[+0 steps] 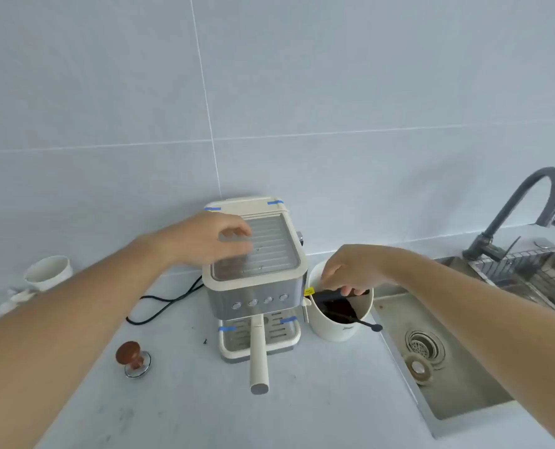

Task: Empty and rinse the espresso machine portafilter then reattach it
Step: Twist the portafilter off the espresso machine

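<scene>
Two bare hands reach in at mid-frame. The left hand (219, 239) rests on top of the espresso machine (256, 280), fingers loosely curled, gripping nothing. The right hand (350, 273) pinches a dark brush (344, 299) over a white bin (337, 315) of coffee grounds. The portafilter (258, 351) sits locked under the machine, its cream handle pointing toward the viewer. Grounds could scatter onto the counter (318, 409) if the brush flicks.
</scene>
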Tool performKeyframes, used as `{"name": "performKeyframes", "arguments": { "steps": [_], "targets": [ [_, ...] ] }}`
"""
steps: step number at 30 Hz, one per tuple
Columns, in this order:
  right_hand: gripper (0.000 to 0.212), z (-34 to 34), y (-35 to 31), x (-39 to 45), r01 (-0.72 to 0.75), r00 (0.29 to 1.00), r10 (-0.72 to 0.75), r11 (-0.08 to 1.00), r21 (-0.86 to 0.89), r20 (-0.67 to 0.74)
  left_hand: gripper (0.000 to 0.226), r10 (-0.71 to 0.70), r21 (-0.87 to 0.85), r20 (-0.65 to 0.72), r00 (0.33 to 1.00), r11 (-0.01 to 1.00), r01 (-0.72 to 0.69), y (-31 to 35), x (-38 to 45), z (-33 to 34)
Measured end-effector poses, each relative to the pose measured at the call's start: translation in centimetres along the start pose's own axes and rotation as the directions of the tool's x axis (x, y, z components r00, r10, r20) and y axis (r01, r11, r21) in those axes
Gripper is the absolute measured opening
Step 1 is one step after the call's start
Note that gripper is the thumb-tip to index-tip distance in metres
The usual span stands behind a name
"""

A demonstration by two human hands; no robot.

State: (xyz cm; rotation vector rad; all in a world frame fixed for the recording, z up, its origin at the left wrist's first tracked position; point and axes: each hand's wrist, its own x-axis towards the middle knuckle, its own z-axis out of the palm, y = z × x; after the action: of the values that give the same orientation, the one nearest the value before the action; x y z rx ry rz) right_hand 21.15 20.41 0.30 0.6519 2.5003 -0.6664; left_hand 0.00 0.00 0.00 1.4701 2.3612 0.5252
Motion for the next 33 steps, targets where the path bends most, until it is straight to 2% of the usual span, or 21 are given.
{"name": "performKeyframes", "arguments": {
  "steps": [2, 5, 7, 10, 15, 20, 22, 28, 30, 33],
  "targets": [
    [0.027, 1.4, 0.2, 0.4, -0.037, 0.999, 0.035, 0.997, 0.061, 0.034, 0.044, -0.006, -0.023, -0.025, 1.0, 1.0, 0.005, 0.1, 0.1, 0.4],
    [0.024, 4.8, 0.7, 1.1, -0.051, 0.995, 0.039, 0.989, 0.138, 0.09, 0.057, 0.025, -0.021, -0.044, 0.999, 0.999, -0.026, 0.0, -0.1, 2.0],
    [0.03, 7.0, 1.2, 1.9, -0.056, 0.996, 0.033, 0.96, 0.274, 0.088, 0.057, 0.06, -0.047, -0.032, 0.998, 0.997, -0.061, 0.1, -0.1, 3.0],
    [0.031, 10.5, 1.0, 3.0, -0.098, 0.992, 0.044, 0.865, 0.492, 0.12, 0.056, 0.086, -0.05, -0.021, 0.996, 0.995, -0.087, -0.4, 0.1, 4.1],
    [0.035, 15.6, -0.6, 4.1, -0.172, 0.982, 0.053, 0.642, 0.747, 0.181, 0.078, 0.138, 0.152, 0.023, 0.99, 0.978, -0.14, -1.1, 0.5, 5.6],
    [0.034, 19.0, -2.3, 5.4, -0.145, 0.982, -0.03, 0.507, 0.85, 0.185, 0.072, 0.156, 0.221, -0.009, 0.988, 0.964, -0.151, -1.8, 1.0, 6.1],
    [0.03, 19.9, -3.1, 5.8, -0.131, 0.988, -0.021, 0.429, 0.894, 0.155, 0.07, 0.166, 0.234, -0.023, 0.986, 0.959, -0.156, -1.9, 1.1, 6.3],
    [0.026, 21.5, -4.3, 6.7, -0.14, 0.988, -0.066, 0.032, 0.99, 0.142, 0.07, 0.169, 0.264, -0.026, 0.985, 0.952, -0.156, -2.1, 1.1, 6.4],
    [0.022, 21.8, -4.7, 7.0, -0.141, 0.989, -0.051, -0.012, 0.99, 0.14, 0.07, 0.163, 0.245, -0.031, 0.986, 0.958, -0.151, -1.9, 1.2, 6.4],
    [0.007, 22.4, -5.9, 7.6, -0.164, 0.986, -0.004, 0.018, 0.986, 0.164, 0.069, 0.155, 0.222, -0.051, 0.987, 0.965, -0.14, -1.9, 1.1, 6.4]
  ]
}}
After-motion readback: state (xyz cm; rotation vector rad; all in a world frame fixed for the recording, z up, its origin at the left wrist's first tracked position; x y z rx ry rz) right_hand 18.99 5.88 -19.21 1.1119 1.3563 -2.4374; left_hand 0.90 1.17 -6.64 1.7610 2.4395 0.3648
